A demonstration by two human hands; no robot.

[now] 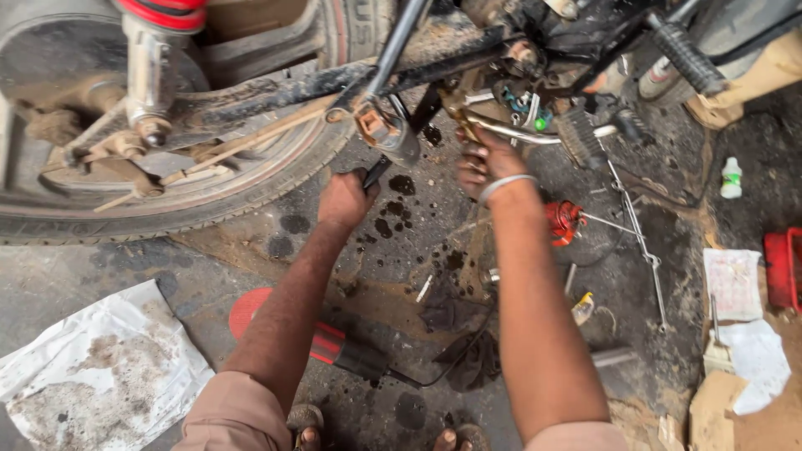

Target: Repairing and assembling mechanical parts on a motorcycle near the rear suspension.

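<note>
Motorcycle underside parts [501, 117] meet your right hand [483, 165], your left hand [345, 199] grips a dark tool [376, 172], above oil-stained concrete floor [100, 267] cluttered beyond your right.

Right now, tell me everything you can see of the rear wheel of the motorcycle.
The rear wheel fills the upper left, upright on the oil-stained concrete floor. Its black rubber tyre is dusty, with a thin red band along the rim. The hub area is caked in mud. A red-topped chrome shock absorber crosses in front, and a grimy swingarm runs rightward from it. The left hand works just beside the tyre, not touching it.
</note>
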